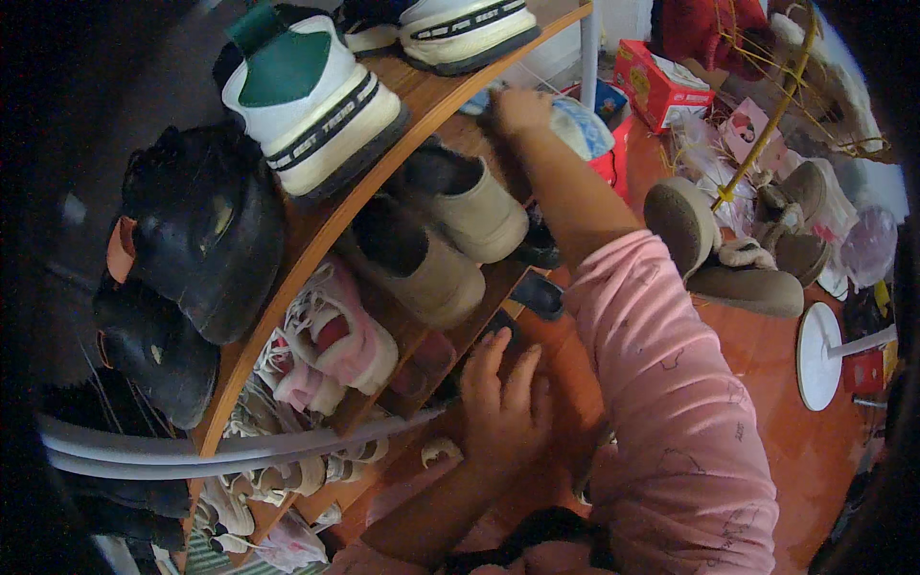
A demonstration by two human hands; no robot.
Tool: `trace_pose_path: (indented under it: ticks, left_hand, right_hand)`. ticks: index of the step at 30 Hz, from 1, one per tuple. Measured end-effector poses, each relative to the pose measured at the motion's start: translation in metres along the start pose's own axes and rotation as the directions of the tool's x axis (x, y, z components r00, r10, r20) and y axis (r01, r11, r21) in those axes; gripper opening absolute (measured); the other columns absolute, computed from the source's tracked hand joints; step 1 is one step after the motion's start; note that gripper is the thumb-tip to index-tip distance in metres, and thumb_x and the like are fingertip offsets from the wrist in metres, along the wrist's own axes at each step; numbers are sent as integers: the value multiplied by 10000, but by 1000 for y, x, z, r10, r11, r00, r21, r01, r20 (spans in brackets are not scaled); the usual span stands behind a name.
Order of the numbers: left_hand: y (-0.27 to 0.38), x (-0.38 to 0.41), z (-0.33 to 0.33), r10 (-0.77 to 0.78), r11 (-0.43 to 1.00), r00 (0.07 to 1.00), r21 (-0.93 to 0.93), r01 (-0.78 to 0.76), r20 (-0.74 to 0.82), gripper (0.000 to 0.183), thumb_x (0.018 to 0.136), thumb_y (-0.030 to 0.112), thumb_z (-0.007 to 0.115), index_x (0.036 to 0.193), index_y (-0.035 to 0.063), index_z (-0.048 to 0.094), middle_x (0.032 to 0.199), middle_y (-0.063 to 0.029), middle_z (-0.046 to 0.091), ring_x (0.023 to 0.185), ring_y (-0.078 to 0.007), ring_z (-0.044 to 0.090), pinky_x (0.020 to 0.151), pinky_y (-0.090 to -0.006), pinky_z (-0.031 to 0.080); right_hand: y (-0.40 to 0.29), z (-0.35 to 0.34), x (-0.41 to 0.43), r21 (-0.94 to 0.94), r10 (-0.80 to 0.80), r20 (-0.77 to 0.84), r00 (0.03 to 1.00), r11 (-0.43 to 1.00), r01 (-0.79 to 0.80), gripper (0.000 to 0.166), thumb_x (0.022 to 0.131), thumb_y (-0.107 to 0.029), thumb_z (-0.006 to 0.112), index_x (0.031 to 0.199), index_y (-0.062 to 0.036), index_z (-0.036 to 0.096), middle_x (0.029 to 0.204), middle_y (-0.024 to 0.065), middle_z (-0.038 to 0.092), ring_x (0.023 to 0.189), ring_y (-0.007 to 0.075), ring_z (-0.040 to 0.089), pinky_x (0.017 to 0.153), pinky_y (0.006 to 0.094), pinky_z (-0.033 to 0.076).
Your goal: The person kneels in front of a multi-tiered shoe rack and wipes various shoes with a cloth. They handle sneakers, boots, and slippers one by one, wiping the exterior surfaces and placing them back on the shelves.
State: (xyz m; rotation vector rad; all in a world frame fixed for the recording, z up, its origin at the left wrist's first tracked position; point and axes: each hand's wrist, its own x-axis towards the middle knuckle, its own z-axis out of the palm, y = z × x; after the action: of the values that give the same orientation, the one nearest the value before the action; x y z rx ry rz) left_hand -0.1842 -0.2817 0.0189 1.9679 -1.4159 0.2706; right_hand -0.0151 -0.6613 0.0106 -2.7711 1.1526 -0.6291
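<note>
My right hand (522, 111) reaches far forward to the end of a wooden shoe shelf, below the top board. Its fingers are curled over a blue-and-white cloth (583, 129), which shows on both sides of the hand; the fingertips are hidden. My left hand (503, 402) hangs in front of the lower shelves with fingers apart and nothing in it. Beige shoes (449, 291) with dark insides stand on the shelf between the two hands. Pink-and-white sneakers (352, 338) with white laces sit to their left.
White sneakers (323, 122) and black shoes (208, 230) stand on the top board (316, 262). A grey metal rail (237, 453) crosses at lower left. On the reddish floor at right lie beige slippers (747, 287), a red box (658, 86) and a round white base (819, 356).
</note>
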Motion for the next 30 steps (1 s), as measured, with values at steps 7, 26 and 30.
trace_pose_path:
  ticks: [7,26,30]
  left_hand:
    - [6,-8,-7,33,995,999,-91,-31,24,423,809,76,639,1215,30,532,1347,-223,408,1218,-418,412,1025,-522,327]
    - [27,-5,-4,28,999,981,-40,-37,-194,349,785,41,608,1131,1,589,1314,-187,466,1224,-372,438,1035,-470,357]
    - [22,-13,-13,14,999,976,-35,-22,-219,396,789,46,608,1181,9,562,1347,-190,430,1243,-388,416,1035,-486,348]
  right_hand:
    - [-1,-11,-21,-154,17,-62,998,988,-26,299,929,-263,454,1170,-273,631,1180,80,601,1146,311,549,940,534,393]
    - [74,-63,-242,530,147,137,980,825,-198,372,800,-103,615,1163,-23,601,1084,235,633,1007,378,612,876,424,474]
    - [35,-142,-287,731,358,13,934,634,-253,400,838,-138,619,1211,-8,557,1087,236,638,1039,363,612,890,398,466]
